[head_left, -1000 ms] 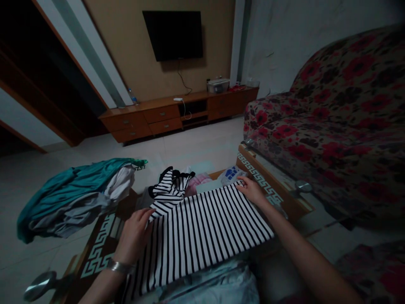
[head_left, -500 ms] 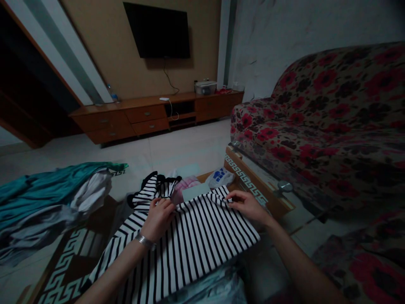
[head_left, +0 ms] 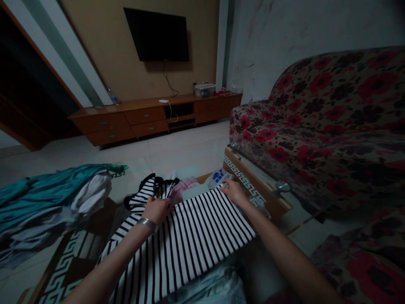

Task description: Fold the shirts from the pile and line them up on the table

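Note:
A black-and-white striped shirt (head_left: 186, 240) lies folded on a glass-topped table, and its far edge runs straight. My left hand (head_left: 157, 210) grips the fabric near the middle of that edge, beside a bunched striped part with black trim (head_left: 152, 192). My right hand (head_left: 232, 191) holds the far right corner of the fold with its fingertips. A silver bangle (head_left: 148, 225) circles my left wrist. A white plastic bag with blue print (head_left: 218, 178) and a pink cloth (head_left: 186, 185) lie just beyond the shirt.
The table's wooden frame (head_left: 249, 185) has a Greek-key border and runs close to a red-flowered sofa (head_left: 316, 126). A teal and grey clothes pile (head_left: 47, 211) lies to the left. A low wooden cabinet (head_left: 148, 120) stands under a wall-mounted television (head_left: 156, 33).
My right hand has slid left and down along the shirt's far edge, and that edge now lies flatter. My left hand has barely shifted. The view has hardly moved.

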